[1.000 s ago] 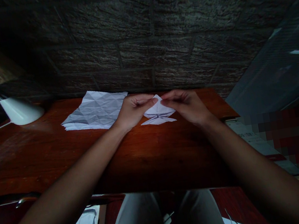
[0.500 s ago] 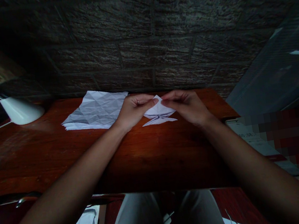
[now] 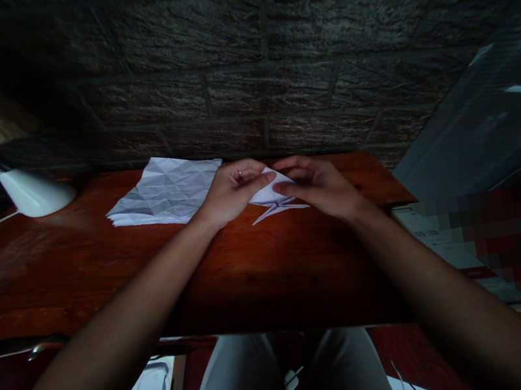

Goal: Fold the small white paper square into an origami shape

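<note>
A small folded piece of white paper (image 3: 261,196) is held between both hands above the wooden table, near its back edge. Two thin pointed flaps stick out along its lower side. My left hand (image 3: 234,189), with a ring on one finger, pinches the paper from the left, thumb lying on its face. From the right, my right hand (image 3: 321,185) grips it with the thumb pressed on the front and fingers behind. Part of the paper's right side is hidden by that thumb. A stack of creased paper sheets (image 3: 165,190) lies just left of my left hand.
The wooden table (image 3: 274,278) runs along a dark brick wall (image 3: 244,92). A lamp with a white base (image 3: 37,193) stands at the left. Beyond the right edge lies a pale flat device (image 3: 428,234) showing digits. My knees (image 3: 236,383) are below the front edge.
My right thumb has slid left and down over the paper. The folded paper has tilted, its top tip now partly covered and its left lower flap pointing further down.
</note>
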Tool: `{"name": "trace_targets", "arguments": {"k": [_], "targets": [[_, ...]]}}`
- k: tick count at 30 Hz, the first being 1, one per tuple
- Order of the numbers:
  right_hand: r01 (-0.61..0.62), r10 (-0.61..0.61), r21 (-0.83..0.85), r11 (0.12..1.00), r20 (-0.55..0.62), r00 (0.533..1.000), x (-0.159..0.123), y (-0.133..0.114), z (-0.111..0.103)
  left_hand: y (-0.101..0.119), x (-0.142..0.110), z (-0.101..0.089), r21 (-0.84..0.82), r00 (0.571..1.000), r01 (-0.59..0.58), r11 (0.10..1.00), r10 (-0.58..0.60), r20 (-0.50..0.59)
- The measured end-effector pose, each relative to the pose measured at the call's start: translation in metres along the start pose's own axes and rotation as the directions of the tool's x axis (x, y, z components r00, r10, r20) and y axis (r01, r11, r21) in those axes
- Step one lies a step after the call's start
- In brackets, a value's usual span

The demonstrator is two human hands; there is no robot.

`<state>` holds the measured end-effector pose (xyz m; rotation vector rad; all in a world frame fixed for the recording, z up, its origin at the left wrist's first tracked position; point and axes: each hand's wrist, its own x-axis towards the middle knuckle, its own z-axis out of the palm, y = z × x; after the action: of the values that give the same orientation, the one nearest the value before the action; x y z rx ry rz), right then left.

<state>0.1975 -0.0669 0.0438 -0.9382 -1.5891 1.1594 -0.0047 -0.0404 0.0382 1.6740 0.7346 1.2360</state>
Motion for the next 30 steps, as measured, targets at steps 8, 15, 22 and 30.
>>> {"name": "trace_targets", "arguments": {"k": [8, 15, 22, 30], "targets": [[-0.022, 0.017, 0.060, 0.998, 0.081, 0.997, -0.0004, 0.0009, 0.0013, 0.0000, -0.0007, 0.0021, 0.012, 1.000, 0.001, 1.000, -0.001, -0.017], [-0.039, 0.037, 0.073, 0.997, 0.023, 0.999, -0.0006, -0.0004, 0.0046, 0.0008, -0.0002, -0.0014, -0.015, 0.996, 0.056, 0.998, -0.055, 0.075], [-0.111, 0.109, 0.094, 0.989, 0.025, 0.994, -0.0007, -0.0017, 0.0020, 0.0018, -0.0004, 0.0010, 0.001, 0.998, 0.063, 0.998, -0.063, 0.027], [-0.135, 0.123, 0.146, 0.980, 0.087, 0.989, -0.0023, -0.0066, 0.0051, 0.0017, -0.0007, 0.0030, -0.184, 0.974, 0.212, 0.960, -0.223, -0.042]]}}
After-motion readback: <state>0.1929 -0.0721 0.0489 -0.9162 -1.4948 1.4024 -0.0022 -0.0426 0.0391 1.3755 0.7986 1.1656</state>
